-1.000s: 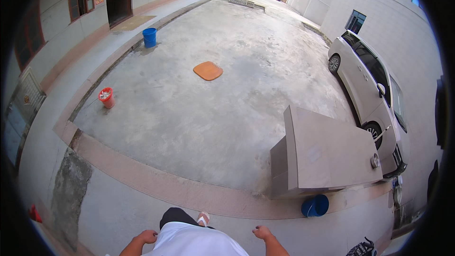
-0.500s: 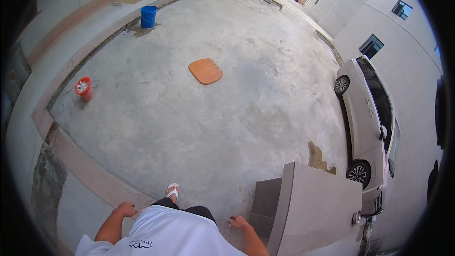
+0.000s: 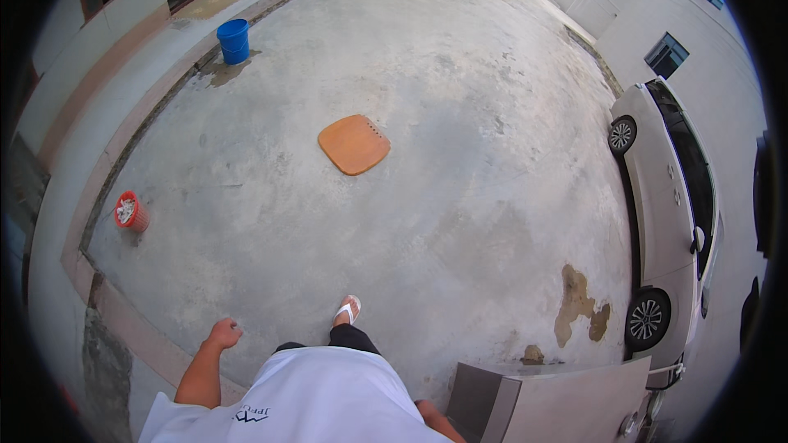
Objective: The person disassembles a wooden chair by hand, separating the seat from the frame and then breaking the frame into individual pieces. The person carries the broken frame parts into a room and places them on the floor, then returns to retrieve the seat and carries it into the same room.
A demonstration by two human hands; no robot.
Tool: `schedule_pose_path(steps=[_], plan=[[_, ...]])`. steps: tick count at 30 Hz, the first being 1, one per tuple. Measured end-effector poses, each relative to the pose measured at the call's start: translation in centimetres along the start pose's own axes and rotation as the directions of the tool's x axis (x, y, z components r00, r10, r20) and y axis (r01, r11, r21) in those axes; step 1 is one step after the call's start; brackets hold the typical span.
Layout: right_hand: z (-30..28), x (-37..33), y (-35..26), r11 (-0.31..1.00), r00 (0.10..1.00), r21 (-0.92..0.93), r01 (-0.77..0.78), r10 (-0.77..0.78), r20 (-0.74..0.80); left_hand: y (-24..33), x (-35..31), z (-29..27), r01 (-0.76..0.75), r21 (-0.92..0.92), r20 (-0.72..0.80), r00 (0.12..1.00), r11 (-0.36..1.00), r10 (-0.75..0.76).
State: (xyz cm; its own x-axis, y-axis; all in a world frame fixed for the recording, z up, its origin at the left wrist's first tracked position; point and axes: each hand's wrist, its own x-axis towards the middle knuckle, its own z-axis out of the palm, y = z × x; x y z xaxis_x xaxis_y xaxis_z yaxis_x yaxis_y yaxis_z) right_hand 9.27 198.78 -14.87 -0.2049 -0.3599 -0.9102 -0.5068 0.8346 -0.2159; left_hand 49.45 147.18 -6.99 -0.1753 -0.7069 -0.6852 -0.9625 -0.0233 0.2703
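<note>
My left hand (image 3: pixel 223 333) hangs beside my body at the lower left, its fingers curled in with nothing in them. The right hand (image 3: pixel 425 412) shows only in part at the lower edge, past the white shirt; its fingers are hidden. A grey box-shaped block (image 3: pixel 570 406) stands just right of it. Farther ahead, apart from both hands, a flat orange-brown board (image 3: pixel 354 144) lies on the concrete. It has rounded corners and a row of small dark marks along one edge, like a wooden chair seat.
A blue bucket (image 3: pixel 234 41) stands on wet concrete at the far left. Nearer is a red basket (image 3: pixel 131 212) holding whitish litter. A raised kerb (image 3: pixel 123 156) follows the left side. At the right a light-coloured car (image 3: pixel 665 189) is parked near brown puddles (image 3: pixel 574 303).
I have walked forward; the board, bucket, basket and car appear nearer. The other foot now leads. My left hand has swung forward, while my right has dropped back, mostly out of sight.
</note>
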Motion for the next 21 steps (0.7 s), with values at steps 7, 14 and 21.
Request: schedule_pose_path(steps=[7, 14, 21], plan=[[-42.6, 9.4, -12.6, 0.977, 0.838, 0.143, 0.156, -0.054, -0.544, 5.0, 0.7, 5.5, -0.127, 0.029, 0.637, 0.767, 0.991, 0.079], [-63.4, 17.2, -24.5, 0.847, 0.743, 0.342, 0.406, -0.088, -0.664, 14.9, 13.8, 1.8, -0.118, 0.005, 0.560, 0.823, 0.993, 0.095], [-61.9, 24.9, -22.1, 0.998, 0.989, -0.069, 0.011, -0.021, -0.148, 36.6, 31.4, -18.9, -0.092, -0.056, 0.071, 0.993, 0.994, 0.096]])
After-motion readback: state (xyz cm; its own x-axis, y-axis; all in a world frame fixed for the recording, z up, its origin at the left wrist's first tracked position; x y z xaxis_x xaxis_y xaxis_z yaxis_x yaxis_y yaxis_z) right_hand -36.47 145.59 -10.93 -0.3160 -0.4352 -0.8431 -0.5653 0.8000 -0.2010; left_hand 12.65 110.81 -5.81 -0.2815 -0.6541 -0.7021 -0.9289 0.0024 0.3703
